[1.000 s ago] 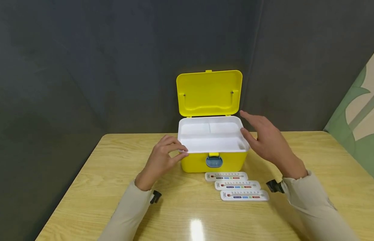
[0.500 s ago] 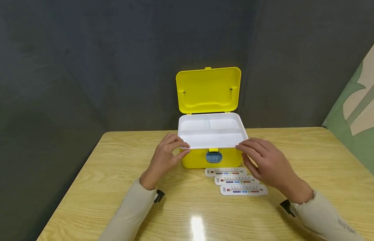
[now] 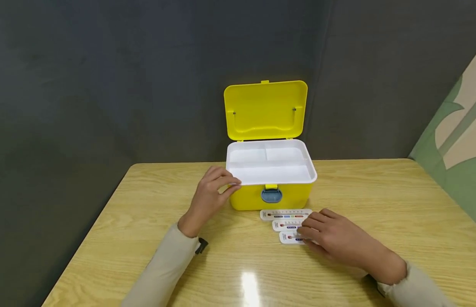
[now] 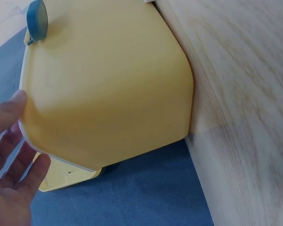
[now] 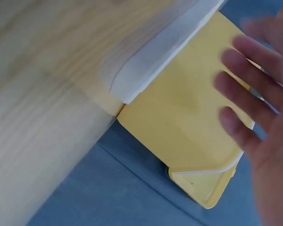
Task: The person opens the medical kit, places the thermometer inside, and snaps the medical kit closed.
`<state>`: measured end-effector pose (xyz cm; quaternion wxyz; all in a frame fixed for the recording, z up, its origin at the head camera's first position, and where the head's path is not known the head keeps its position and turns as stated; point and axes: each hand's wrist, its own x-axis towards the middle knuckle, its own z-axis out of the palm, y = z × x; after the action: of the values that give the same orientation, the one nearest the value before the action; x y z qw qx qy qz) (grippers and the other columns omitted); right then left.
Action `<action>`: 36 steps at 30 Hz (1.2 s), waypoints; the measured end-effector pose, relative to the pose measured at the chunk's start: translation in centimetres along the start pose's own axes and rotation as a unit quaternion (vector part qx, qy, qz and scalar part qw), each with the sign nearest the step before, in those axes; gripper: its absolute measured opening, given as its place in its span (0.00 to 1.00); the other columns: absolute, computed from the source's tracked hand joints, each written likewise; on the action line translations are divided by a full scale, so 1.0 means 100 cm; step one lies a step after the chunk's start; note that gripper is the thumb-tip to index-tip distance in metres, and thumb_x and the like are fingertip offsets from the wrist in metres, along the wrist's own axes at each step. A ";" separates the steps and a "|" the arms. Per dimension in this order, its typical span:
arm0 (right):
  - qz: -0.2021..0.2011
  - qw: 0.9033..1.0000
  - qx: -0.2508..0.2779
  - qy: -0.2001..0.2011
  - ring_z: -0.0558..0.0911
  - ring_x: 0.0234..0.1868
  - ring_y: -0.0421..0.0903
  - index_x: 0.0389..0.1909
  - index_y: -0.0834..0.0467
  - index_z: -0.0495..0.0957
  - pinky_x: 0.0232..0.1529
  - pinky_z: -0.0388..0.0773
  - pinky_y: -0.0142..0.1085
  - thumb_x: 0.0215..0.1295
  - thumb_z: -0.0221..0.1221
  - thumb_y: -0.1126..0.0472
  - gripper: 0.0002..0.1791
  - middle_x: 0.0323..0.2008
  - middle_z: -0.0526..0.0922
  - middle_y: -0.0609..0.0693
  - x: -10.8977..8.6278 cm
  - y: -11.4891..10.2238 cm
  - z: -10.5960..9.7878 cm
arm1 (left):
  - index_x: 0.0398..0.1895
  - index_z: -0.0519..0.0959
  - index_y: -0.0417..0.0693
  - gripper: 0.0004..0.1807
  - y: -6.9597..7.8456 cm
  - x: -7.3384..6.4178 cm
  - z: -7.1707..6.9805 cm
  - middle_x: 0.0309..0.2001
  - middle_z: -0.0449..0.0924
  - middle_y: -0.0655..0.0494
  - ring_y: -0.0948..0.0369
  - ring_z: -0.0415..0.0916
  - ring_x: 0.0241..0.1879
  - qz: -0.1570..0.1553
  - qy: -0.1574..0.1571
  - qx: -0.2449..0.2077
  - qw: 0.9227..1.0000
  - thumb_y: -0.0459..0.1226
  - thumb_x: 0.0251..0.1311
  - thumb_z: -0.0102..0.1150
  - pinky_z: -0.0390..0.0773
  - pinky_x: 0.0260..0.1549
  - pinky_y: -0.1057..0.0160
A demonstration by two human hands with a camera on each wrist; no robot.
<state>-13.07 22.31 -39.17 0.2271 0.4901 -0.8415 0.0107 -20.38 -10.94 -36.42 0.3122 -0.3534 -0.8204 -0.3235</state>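
Observation:
A yellow storage box (image 3: 272,200) stands on the table with its yellow lid (image 3: 265,111) raised. A white compartment tray (image 3: 274,174) sits in its top, with nothing visible in the compartments. At the box's front left corner my left hand (image 3: 208,196) pinches the rim, thumb in front; the left wrist view shows the thumb (image 4: 12,110) against the yellow wall. Three flat white thermometers (image 3: 285,214) lie staggered before the box. My right hand (image 3: 335,238) hovers over the nearer two, hiding their right ends; in the right wrist view its fingers (image 5: 245,94) are spread and blurred.
The wooden table (image 3: 146,256) extends on both sides of the box. Behind it rises a dark wall (image 3: 146,85), and a panel with a green leaf pattern (image 3: 460,149) stands at the right. A blue-grey latch (image 3: 271,195) hangs on the box's front.
My right hand has come from beside the tray to its front right corner, then down and toward me over the thermometers. The left hand stays at the front left corner.

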 end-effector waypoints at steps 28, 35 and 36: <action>0.008 0.999 0.023 -0.041 0.76 0.35 0.35 0.40 0.46 0.85 0.36 0.77 0.35 0.52 0.73 0.55 0.13 0.33 0.83 0.36 0.000 -0.005 0.007 | 0.33 0.89 0.48 0.04 0.000 0.000 -0.001 0.32 0.79 0.57 0.60 0.72 0.37 -0.014 -0.007 0.005 1.000 0.35 0.53 0.73 0.78 0.40 0.65; 0.047 0.997 0.025 -0.063 0.75 0.34 0.36 0.41 0.47 0.84 0.35 0.76 0.37 0.52 0.73 0.48 0.16 0.33 0.80 0.37 -0.005 -0.001 0.005 | 0.33 0.89 0.48 0.05 -0.001 0.001 0.000 0.32 0.79 0.57 0.61 0.71 0.36 -0.007 -0.009 0.009 1.000 0.36 0.54 0.73 0.77 0.39 0.66; 0.053 0.996 0.024 -0.069 0.76 0.35 0.36 0.41 0.47 0.84 0.36 0.76 0.37 0.52 0.73 0.47 0.17 0.33 0.81 0.37 -0.005 -0.001 0.004 | 0.33 0.89 0.48 0.05 -0.001 0.001 -0.001 0.32 0.79 0.57 0.61 0.71 0.36 -0.007 -0.009 0.009 1.000 0.36 0.54 0.73 0.77 0.39 0.66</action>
<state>-12.96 22.59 -39.74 0.1557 0.4498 -0.8794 0.0091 -20.53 -10.98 -36.31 0.3053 -0.3481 -0.8284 -0.3151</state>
